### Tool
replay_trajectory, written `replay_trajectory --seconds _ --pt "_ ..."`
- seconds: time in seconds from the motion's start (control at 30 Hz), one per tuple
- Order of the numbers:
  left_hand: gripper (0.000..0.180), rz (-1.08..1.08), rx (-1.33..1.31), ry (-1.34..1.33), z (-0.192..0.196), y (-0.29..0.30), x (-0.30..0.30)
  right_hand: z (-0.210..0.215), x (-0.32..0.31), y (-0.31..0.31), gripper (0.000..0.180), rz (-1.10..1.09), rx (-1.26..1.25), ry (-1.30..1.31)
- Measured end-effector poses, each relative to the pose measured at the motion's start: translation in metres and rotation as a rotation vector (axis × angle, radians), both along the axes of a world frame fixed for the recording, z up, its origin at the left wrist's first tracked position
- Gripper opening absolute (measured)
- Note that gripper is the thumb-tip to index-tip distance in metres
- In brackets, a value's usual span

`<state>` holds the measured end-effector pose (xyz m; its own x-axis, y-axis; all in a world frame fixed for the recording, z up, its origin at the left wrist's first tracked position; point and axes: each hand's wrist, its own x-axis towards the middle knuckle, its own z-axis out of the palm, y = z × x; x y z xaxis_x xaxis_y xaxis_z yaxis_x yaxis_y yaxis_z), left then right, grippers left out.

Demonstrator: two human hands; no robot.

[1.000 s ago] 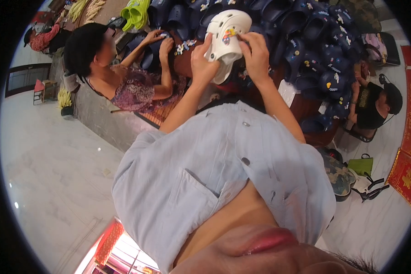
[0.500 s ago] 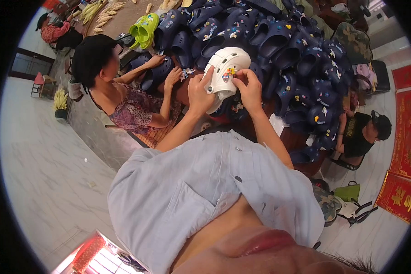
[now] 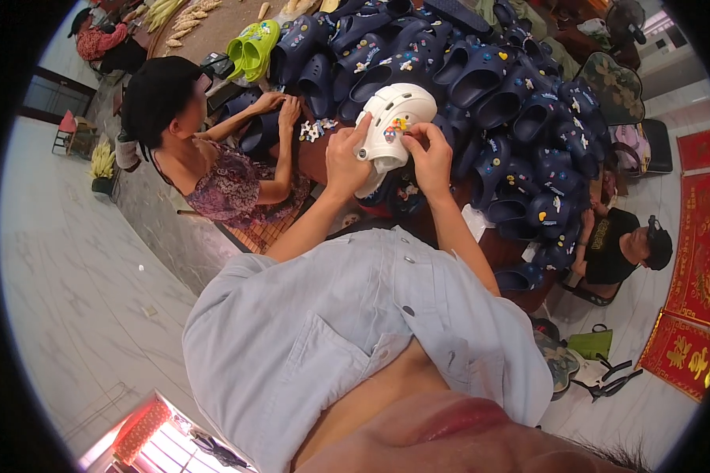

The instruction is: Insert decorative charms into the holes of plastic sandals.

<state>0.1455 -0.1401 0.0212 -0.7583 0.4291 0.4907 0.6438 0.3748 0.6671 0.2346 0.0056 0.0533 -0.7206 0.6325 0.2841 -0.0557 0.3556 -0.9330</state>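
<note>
Head view: left hand (image 3: 345, 162) and right hand (image 3: 430, 154) grip a white clog (image 3: 390, 122), fingers (image 3: 412, 135) pinched closed on its small charm (image 3: 392, 129) — tiny, likely to slip and drop into the navy clogs (image 3: 513, 94) beyond.

White clog (image 3: 392, 118): perforated foam shoe, small coloured charms on its upper, held raised and tilted, upper centre of frame, above navy clog pile
</note>
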Motion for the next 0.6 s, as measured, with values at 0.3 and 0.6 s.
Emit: replay_trajectory --seconds 0.3,0.6 --pt "0.077 -0.141 0.106 -0.309 0.017 0.0 -0.013 0.015 0.005 0.015 0.016 0.09 0.128 0.006" --pt "0.081 -0.273 0.357 -1.135 0.035 0.007 -0.021 0.017 0.019 -0.002 0.015 0.185 -0.288 0.301"
